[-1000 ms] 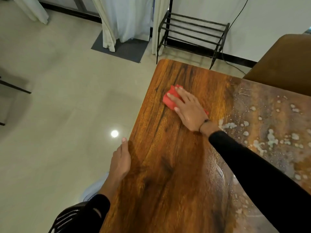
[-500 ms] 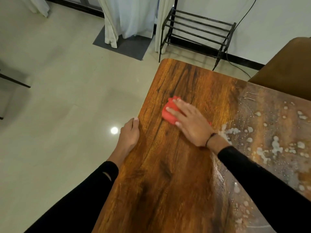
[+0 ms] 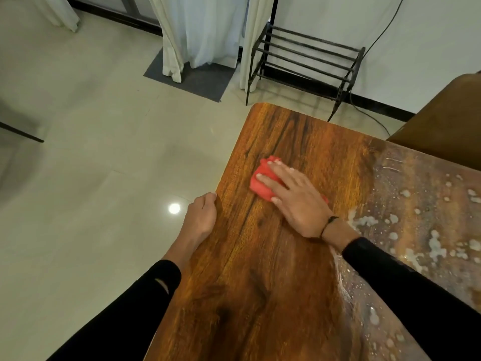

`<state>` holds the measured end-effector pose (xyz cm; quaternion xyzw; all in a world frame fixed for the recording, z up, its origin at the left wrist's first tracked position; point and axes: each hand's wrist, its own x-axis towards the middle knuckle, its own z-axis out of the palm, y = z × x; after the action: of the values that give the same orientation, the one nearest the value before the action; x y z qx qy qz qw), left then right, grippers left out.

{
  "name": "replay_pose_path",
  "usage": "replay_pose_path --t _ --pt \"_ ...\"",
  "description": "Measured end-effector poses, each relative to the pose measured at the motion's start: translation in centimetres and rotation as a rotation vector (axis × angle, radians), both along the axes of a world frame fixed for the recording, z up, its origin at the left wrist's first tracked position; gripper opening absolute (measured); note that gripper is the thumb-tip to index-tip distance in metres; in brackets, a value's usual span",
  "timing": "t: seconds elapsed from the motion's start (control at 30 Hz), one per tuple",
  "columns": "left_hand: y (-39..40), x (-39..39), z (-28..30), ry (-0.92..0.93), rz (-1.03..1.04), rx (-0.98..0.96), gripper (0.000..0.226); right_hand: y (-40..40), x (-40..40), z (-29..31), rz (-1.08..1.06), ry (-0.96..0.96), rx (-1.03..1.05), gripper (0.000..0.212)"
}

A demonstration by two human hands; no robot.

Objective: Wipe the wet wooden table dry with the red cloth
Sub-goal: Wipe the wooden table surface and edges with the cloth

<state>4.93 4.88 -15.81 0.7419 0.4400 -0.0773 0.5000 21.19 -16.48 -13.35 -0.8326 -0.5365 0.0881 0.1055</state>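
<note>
— Head view first: what do we have under our right hand (image 3: 296, 201)?

— We press the red cloth (image 3: 263, 182) flat against the wooden table (image 3: 260, 295) with our fingers spread over it, palm down, not closed around it. The cloth sits bunched on the dry part of the top, near the table's left edge.

— And our left hand (image 3: 200, 220)?

— It rests on that left edge, fingers curled loosely over the rim and gripping nothing else. Our two hands are apart, the cloth lying between them.

— Where is the wet?

— Water droplets (image 3: 429, 243) cover the right side of the table, beyond our right wrist.
</note>
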Motion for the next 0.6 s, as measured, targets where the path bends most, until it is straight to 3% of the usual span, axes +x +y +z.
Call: replay_pose_path --t 0.1,0.2,0.3,0.4,0.5,0.6 --pt "-0.4 -0.4 -0.7 -0.017 0.004 0.013 0.056 1.7 6.8 0.5 -0.326 -0.002 0.009 0.057" --pt "-0.8 -0.6 -0.7 -0.040 0.038 0.041 0.056 6.5 12.3 1.1 -0.493 0.015 0.021 0.056" --pt "-0.8 -0.5 -0.5 -0.060 0.051 0.048 0.059 11.8 12.6 1.2 -0.432 0.007 0.020 0.058" --pt "-0.9 -0.6 -0.5 -0.048 0.044 0.074 0.057 14.0 7.8 1.0 -0.247 -0.036 0.013 0.061" --pt "-1.1 -0.5 -0.5 -0.025 0.051 0.115 0.054 10.9 3.3 0.4 -0.058 -0.039 0.030 0.064" --pt "-1.1 -0.6 -0.6 -0.027 0.044 0.116 0.053 5.1 3.8 0.1 -0.128 -0.013 0.033 0.061"
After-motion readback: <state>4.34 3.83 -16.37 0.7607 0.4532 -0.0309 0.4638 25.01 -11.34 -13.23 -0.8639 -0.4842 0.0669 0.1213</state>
